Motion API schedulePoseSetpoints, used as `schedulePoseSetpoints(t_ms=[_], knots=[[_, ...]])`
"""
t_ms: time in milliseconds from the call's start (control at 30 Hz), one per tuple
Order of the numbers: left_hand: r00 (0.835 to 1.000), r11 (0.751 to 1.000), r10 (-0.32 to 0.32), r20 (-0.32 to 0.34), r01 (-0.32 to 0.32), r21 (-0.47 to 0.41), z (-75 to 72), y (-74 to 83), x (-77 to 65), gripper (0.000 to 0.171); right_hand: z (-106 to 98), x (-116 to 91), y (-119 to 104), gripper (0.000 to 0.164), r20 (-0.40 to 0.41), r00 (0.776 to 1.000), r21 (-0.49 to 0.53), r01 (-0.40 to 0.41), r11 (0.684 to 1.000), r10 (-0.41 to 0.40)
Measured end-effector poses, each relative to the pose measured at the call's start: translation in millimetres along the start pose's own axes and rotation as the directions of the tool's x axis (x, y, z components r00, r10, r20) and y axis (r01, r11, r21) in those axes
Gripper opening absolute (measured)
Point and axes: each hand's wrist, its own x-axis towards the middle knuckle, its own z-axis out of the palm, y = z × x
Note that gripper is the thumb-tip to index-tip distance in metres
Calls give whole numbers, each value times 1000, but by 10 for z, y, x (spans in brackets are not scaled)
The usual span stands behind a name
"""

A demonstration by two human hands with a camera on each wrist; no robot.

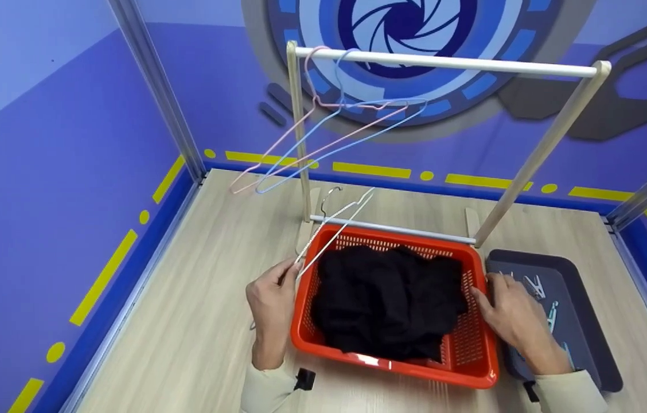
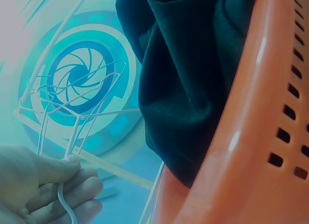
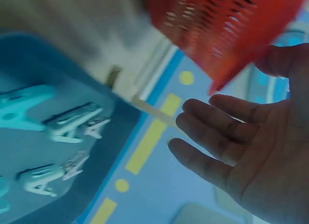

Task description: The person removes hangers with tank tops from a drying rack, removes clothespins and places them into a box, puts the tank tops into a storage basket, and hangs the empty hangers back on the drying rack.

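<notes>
In the head view my left hand (image 1: 272, 304), at the left of the red basket (image 1: 392, 365), pinches a thin white hanger (image 1: 339, 211) between thumb and fingers. The hanger slants up over the basket's left rim, its metal hook toward the rack. Inside the basket lies a bunched black cloth (image 1: 389, 298), whose folds also fill the top of the left wrist view. My right hand (image 1: 515, 312) is beside the basket's right rim, over the tray's edge. In the right wrist view its fingers (image 3: 207, 161) are loosely extended and hold nothing, the thumb overlapping the basket's edge.
Behind the basket stands a rack with a white top bar (image 1: 444, 61) and wooden posts. A pink hanger (image 1: 316, 101) and a blue hanger (image 1: 339, 86) hang at its left end. A dark grey tray (image 1: 593, 338) with several clothes pegs (image 3: 41, 178) lies at the right.
</notes>
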Motion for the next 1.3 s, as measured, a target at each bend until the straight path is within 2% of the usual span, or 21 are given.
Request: schedulePoseSetpoints(t_ms=[167,333,600,833,1067,1300], knots=[[1000,1000,-4,0,4,-1,-3,0,-2,11,140,-21,81,32,-87,995,-52,43,998,-48],[1000,1000,8,-2,-8,-4,-13,-11,14,12,216,-27,103,26,-181,975,-132,104,986,-127],[1000,1000,3,-7,-3,7,-16,65,104,13,230,-37,93,25,-205,965,-179,127,976,-164],[999,999,35,-5,-35,-11,30,207,283,10,208,-19,80,25,-172,975,-154,117,981,-143],[994,993,108,-16,-108,-45,106,420,522,10,193,-24,72,25,-131,985,-116,94,989,-109],[996,986,91,7,-89,-143,187,692,802,12,215,-34,62,24,-146,985,-94,81,992,-94]])
